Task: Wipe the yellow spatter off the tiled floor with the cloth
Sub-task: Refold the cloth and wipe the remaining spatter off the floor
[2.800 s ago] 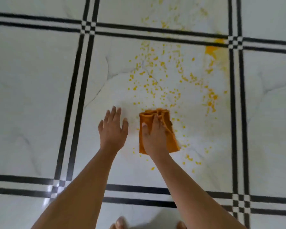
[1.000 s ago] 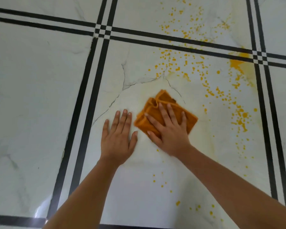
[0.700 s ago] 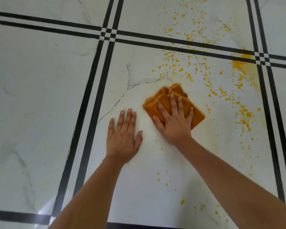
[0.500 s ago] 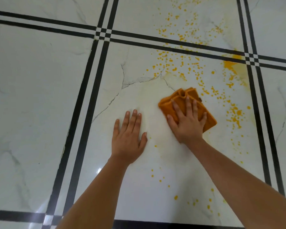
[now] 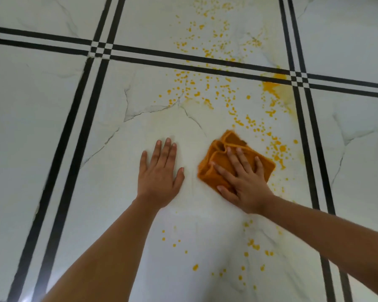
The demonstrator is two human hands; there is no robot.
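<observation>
Plainly, from the head camera: pressing the orange cloth (image 5: 231, 141) against the tiled floor (image 5: 42, 127) with the right hand (image 5: 247, 182), fingers straight and spread across the fabric, heel of the palm over its near corner. Bracing with the left hand (image 5: 159, 177), flat on bare tile just beside the cloth's left corner, fingers close together, thumb out, holding nothing. As for the cloth: folded and rumpled near the middle of the large tile, turned corner-forward and close to square, so no clear long axis. Thickest nearby yellow spatter (image 5: 278, 149) just beyond the cloth's right edge, between it and the double black line (image 5: 306, 131) on the right. Hence nearer the right hand than the left, and reachable, by the look of it, with a push rightward and slightly away. Further off along that same side, a heavier smear (image 5: 270, 86) by the line crossing, with more drops past the far line. Also a loose scatter of drops (image 5: 252, 244) nearer the body, beside the right forearm. Left of the cloth, only a faint yellowish film (image 5: 172, 127).
</observation>
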